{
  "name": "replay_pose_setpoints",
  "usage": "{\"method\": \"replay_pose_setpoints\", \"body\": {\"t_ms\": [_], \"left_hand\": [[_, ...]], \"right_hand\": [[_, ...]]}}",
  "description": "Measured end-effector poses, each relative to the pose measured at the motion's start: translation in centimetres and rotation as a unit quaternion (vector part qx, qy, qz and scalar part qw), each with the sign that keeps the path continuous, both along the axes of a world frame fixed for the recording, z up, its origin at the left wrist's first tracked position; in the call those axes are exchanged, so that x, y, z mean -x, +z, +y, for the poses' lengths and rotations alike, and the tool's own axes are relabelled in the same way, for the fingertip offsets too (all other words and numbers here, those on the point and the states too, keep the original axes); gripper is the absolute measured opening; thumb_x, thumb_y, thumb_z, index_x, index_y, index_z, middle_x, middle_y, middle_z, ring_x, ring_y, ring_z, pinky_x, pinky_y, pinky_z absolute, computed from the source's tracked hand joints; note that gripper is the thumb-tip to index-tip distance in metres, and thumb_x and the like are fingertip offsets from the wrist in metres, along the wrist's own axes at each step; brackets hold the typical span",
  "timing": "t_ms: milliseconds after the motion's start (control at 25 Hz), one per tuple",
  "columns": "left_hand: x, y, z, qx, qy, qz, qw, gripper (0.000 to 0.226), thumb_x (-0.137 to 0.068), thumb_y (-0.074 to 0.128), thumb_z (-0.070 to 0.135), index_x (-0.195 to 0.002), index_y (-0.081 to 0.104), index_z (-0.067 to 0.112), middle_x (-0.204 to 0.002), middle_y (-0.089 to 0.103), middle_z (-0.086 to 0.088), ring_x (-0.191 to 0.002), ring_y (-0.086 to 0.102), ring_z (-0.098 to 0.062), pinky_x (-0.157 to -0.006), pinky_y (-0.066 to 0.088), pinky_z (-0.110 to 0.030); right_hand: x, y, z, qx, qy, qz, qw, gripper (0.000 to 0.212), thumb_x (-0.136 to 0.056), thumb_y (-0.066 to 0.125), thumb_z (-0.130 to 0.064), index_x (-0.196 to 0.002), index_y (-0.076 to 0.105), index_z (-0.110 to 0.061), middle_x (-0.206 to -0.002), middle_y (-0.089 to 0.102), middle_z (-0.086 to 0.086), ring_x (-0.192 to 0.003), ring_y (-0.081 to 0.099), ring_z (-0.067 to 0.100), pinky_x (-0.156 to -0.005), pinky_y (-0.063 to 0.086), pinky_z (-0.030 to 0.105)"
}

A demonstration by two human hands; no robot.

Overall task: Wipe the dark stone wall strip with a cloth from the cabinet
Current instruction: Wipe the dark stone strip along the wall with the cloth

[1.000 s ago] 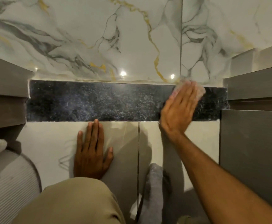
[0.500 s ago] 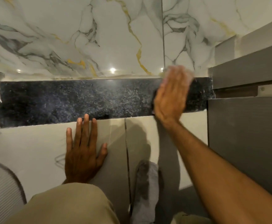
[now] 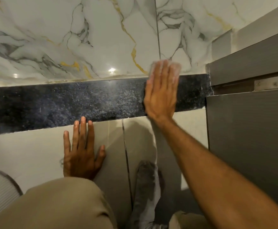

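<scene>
Mid-wipe. Right hand point(image 3: 161, 95) flat, fingers straight, pressing a pale cloth point(image 3: 173, 67) against the right end of the dark stone strip point(image 3: 69, 104), beside the grey cabinet point(image 3: 250, 129); cloth mostly hidden, perhaps folded. Left hand point(image 3: 81, 156) spread open, empty, braced on the beige tile point(image 3: 27, 146) below. Next, probably: sweep leftward along the unwiped stone, pressure even.
</scene>
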State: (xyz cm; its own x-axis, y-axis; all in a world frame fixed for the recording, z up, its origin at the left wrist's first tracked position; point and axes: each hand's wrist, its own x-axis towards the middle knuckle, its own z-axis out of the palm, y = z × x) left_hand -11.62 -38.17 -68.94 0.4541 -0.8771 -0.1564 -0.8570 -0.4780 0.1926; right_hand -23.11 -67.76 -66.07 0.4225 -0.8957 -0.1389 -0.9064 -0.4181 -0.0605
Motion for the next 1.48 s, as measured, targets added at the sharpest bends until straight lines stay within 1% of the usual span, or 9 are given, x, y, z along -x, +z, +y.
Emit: {"method": "replay_pose_setpoints", "body": {"t_ms": [120, 320, 560, 760, 880, 1000, 1200, 1360, 1480], "left_hand": [[-0.1, 0.4, 0.0, -0.006, 0.0, 0.014, 1.0, 0.085, -0.105, 0.035, 0.051, -0.174, 0.017, 0.004, -0.183, 0.015, -0.023, -0.168, 0.019, -0.043, -0.133, 0.019, -0.07], [0.1, -0.4, 0.0, 0.003, 0.003, 0.007, 1.0, 0.084, -0.108, 0.032, 0.054, -0.175, 0.018, 0.006, -0.185, 0.011, -0.02, -0.171, 0.013, -0.04, -0.14, 0.003, -0.06], [-0.1, -0.1, -0.1, 0.016, -0.004, -0.002, 1.0, 0.084, -0.104, 0.039, 0.051, -0.173, 0.023, 0.004, -0.182, 0.016, -0.023, -0.169, 0.015, -0.04, -0.138, 0.001, -0.057], [0.3, -0.4, 0.0, 0.022, 0.005, -0.001, 1.0, 0.08, -0.11, 0.03, 0.053, -0.175, 0.019, 0.007, -0.184, 0.014, -0.021, -0.172, 0.013, -0.038, -0.14, 0.003, -0.058], [0.2, -0.6, -0.1, 0.026, -0.001, -0.006, 1.0, 0.082, -0.108, 0.036, 0.051, -0.175, 0.02, 0.007, -0.184, 0.015, -0.022, -0.172, 0.013, -0.038, -0.14, 0.005, -0.06], [0.2, 0.0, -0.3, 0.033, 0.0, -0.011, 0.999, 0.083, -0.104, 0.042, 0.049, -0.172, 0.026, 0.004, -0.181, 0.02, -0.025, -0.169, 0.019, -0.04, -0.136, 0.015, -0.065], [0.3, -0.1, -0.2, 0.026, 0.014, 0.004, 1.0, 0.083, -0.107, 0.037, 0.053, -0.175, 0.018, 0.01, -0.184, 0.015, -0.02, -0.172, 0.012, -0.035, -0.139, 0.006, -0.059], [0.3, -0.7, 0.1, 0.032, 0.011, 0.0, 0.999, 0.085, -0.108, 0.034, 0.055, -0.176, 0.013, 0.009, -0.185, 0.009, -0.018, -0.173, 0.006, -0.033, -0.14, -0.002, -0.054], [0.4, -0.6, 0.0, 0.035, 0.026, -0.012, 0.999, 0.085, -0.108, 0.036, 0.053, -0.175, 0.015, 0.005, -0.185, 0.011, -0.019, -0.173, 0.009, -0.033, -0.141, 0.0, -0.054]], "right_hand": [[3.3, 1.4, 4.8, -0.063, 0.059, -0.027, 0.996, 0.067, -0.119, 0.022, -0.037, -0.18, 0.0, -0.019, -0.19, -0.004, 0.008, -0.178, -0.001, 0.026, -0.145, 0.009, 0.056], [-0.1, 0.2, -4.5, 0.004, -0.09, -0.002, 0.996, 0.067, -0.121, 0.016, -0.039, -0.179, 0.002, -0.009, -0.189, -0.001, 0.016, -0.177, 0.0, 0.033, -0.144, 0.009, 0.059], [-1.3, 0.7, 4.1, -0.057, 0.127, -0.033, 0.99, 0.069, -0.117, 0.016, -0.038, -0.179, 0.004, -0.011, -0.189, -0.002, 0.013, -0.177, 0.001, 0.029, -0.145, 0.008, 0.057], [-3.0, -0.2, -4.3, 0.011, -0.02, 0.003, 1.0, 0.069, -0.12, 0.016, -0.043, -0.179, 0.006, -0.01, -0.189, 0.003, 0.016, -0.177, 0.004, 0.034, -0.142, 0.013, 0.063], [-9.0, -0.7, 0.6, 0.029, 0.064, -0.051, 0.996, 0.073, -0.117, 0.01, -0.049, -0.178, 0.013, -0.009, -0.187, 0.01, 0.019, -0.176, 0.01, 0.038, -0.143, 0.013, 0.062], [-4.9, 0.1, 7.7, -0.046, 0.152, -0.063, 0.985, 0.069, -0.118, 0.02, -0.042, -0.179, 0.0, -0.016, -0.189, 0.006, 0.013, -0.177, 0.007, 0.03, -0.143, 0.015, 0.059], [-4.3, -0.1, 1.9, 0.004, 0.05, -0.021, 0.999, 0.071, -0.118, 0.017, -0.045, -0.179, 0.005, -0.011, -0.189, 0.003, 0.016, -0.177, 0.007, 0.032, -0.142, 0.016, 0.063], [-11.3, -0.8, 4.1, -0.001, 0.166, -0.06, 0.984, 0.075, -0.116, 0.01, -0.052, -0.178, 0.013, -0.009, -0.188, 0.01, 0.018, -0.176, 0.012, 0.035, -0.143, 0.012, 0.06], [-4.2, -0.1, 8.6, -0.054, 0.239, -0.029, 0.969, 0.069, -0.118, 0.017, -0.045, -0.179, -0.004, -0.019, -0.19, 0.004, 0.011, -0.177, 0.007, 0.029, -0.143, 0.013, 0.062]]}}
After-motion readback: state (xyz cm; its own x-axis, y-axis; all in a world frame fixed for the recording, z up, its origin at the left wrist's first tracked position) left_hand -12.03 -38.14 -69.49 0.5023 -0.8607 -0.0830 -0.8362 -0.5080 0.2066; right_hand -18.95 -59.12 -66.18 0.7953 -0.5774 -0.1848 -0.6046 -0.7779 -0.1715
